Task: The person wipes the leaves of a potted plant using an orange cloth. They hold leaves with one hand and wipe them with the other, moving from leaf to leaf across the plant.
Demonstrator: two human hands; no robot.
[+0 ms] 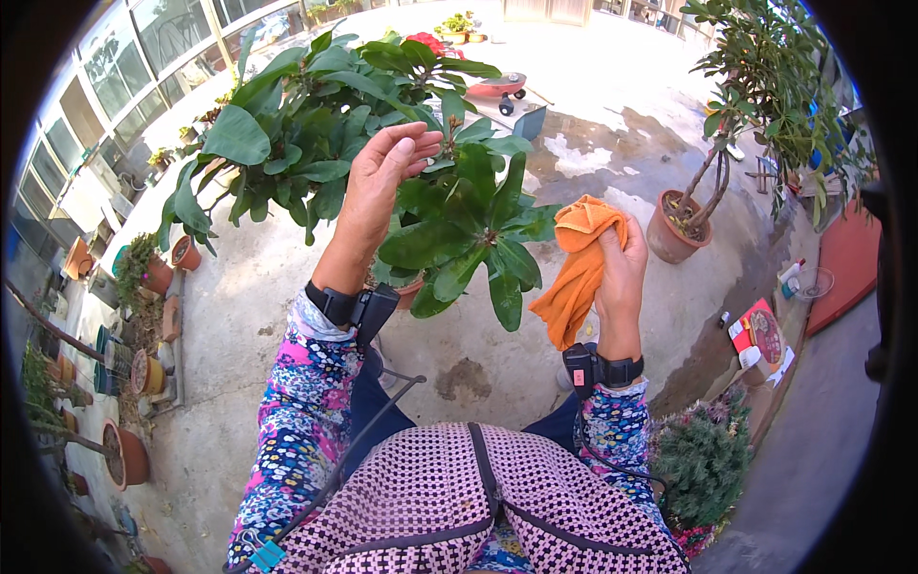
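A bushy potted plant (459, 208) with broad, glossy green leaves stands before me, its terracotta pot (409, 293) mostly hidden under the foliage. Over its upper leaves I hold my left hand (394, 158), fingers loosely extended and nothing seen in them. Whether the fingertips touch a leaf or stem is unclear. Gathered in my right hand (622, 258) is an orange cloth (577, 269), bunched at the top and hanging down. This cloth is just right of the leaf cluster. Each wrist wears a black strap with a small device and a cable.
To the right stands a potted tree (674, 229) with bare lower stems. A tinsel-like green bush (703, 459) is close by my right side. Several potted plants line the left, including a terracotta pot (125, 453). Beyond the plant are a wheeled plant stand (496, 86) and wet concrete (595, 136).
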